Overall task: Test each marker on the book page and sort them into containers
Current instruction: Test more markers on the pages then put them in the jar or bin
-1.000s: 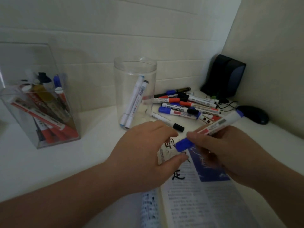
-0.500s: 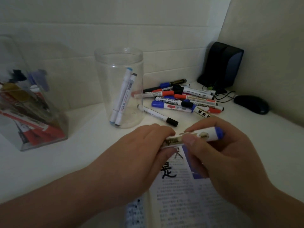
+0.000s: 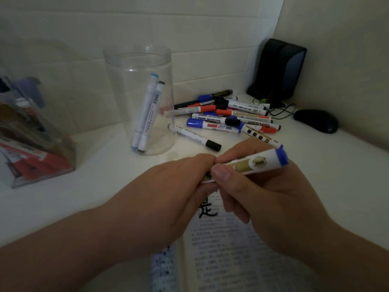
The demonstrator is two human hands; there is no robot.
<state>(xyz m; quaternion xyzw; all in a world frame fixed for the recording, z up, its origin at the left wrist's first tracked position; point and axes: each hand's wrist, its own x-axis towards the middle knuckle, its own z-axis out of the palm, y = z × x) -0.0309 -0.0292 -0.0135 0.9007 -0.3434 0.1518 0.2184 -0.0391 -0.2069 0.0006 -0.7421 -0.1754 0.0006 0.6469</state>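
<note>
A white marker with a blue end (image 3: 254,163) is held level above the open book (image 3: 227,245). My right hand (image 3: 271,197) grips its barrel between thumb and fingers. My left hand (image 3: 174,190) is curled round the marker's cap end, which it hides. A round clear jar (image 3: 139,98) stands behind with two white markers inside. A square clear container (image 3: 35,140) at the left edge holds several markers. A pile of loose markers (image 3: 227,116) lies to the right of the jar.
A single black-capped marker (image 3: 195,138) lies between the jar and my hands. A black speaker (image 3: 280,68) stands in the back right corner, with a black mouse (image 3: 315,121) and cables next to it. Walls close the back and right sides.
My right hand turned the blue marker from tilted to level, and my left hand closed over its cap end. The view shifted to the left and down.
</note>
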